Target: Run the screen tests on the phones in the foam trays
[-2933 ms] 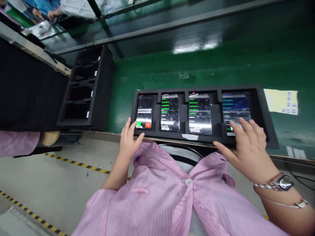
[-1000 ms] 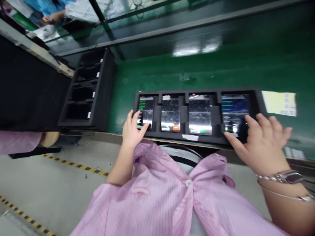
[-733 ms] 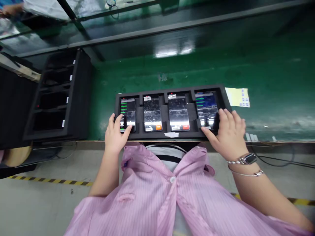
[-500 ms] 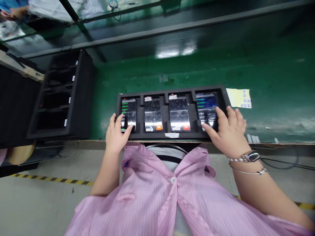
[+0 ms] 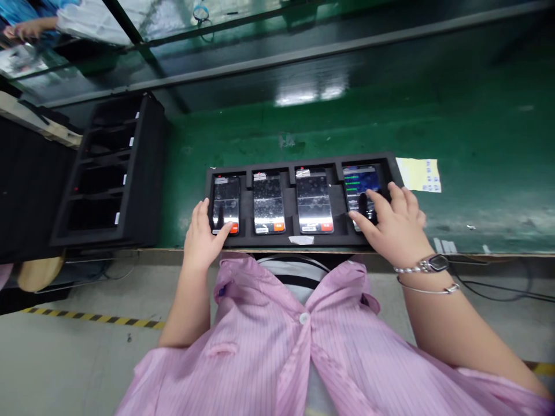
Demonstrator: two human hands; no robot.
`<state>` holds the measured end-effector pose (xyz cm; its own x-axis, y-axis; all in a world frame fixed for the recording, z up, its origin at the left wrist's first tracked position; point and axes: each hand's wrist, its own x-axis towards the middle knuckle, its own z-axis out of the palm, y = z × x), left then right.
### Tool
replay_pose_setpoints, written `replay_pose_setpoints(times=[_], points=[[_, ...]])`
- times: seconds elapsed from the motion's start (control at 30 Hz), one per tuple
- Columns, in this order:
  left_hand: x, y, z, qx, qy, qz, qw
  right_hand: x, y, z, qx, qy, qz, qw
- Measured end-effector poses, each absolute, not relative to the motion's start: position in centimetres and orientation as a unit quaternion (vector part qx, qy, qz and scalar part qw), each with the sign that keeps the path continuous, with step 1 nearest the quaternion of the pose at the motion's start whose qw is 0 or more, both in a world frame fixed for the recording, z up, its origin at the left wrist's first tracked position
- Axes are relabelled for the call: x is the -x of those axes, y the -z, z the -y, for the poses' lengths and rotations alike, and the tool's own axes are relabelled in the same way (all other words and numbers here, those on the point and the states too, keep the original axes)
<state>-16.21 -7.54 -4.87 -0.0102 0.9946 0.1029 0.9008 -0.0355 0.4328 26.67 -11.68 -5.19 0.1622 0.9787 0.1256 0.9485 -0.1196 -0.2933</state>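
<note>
A black foam tray (image 5: 291, 202) lies along the bench's front edge with several smartphones in its slots. My left hand (image 5: 203, 238) is open at the tray's left end, its thumb over the lower edge of the leftmost smartphone (image 5: 226, 199). That screen shows an orange button at the bottom, like the two middle phones, the inner-left smartphone (image 5: 268, 199) and the inner-right smartphone (image 5: 314, 196). Over the rightmost smartphone (image 5: 359, 180), which shows green lines, my right hand (image 5: 392, 225) is open, index finger over its screen and thumb at its lower left edge. Actual fingertip contact is hard to tell.
A stack of black foam trays (image 5: 150, 167) stands at the left. A yellow paper (image 5: 420, 174) with blue marks lies right of the phone tray on the green bench (image 5: 243, 127). Beyond a rail, another person's hand (image 5: 28, 29) shows at the top left.
The leftmost phone's green lines have given way to a screen with an orange button. My left fingers have drawn back off that screen; my right index finger has shifted left over the rightmost phone.
</note>
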Motion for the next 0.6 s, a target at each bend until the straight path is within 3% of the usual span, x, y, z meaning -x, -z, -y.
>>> replay_pose_setpoints(times=[0.27, 0.4, 0.6], points=[[13.8, 2.4, 0.3, -0.735, -0.139, -0.648, 0.144, -27.2, 2.9, 8.4, 0.777, -0.137, 0.591, 0.165], [12.4, 3.0, -2.6, -0.72, -0.112, -0.673, 0.128, -26.5, 3.3, 7.8, 0.787, -0.111, 0.585, 0.163], [11.5, 4.0, -3.2, -0.698, -0.142, -0.692, 0.117, -28.0, 5.5, 8.0, 0.765, -0.08, 0.598, 0.225]])
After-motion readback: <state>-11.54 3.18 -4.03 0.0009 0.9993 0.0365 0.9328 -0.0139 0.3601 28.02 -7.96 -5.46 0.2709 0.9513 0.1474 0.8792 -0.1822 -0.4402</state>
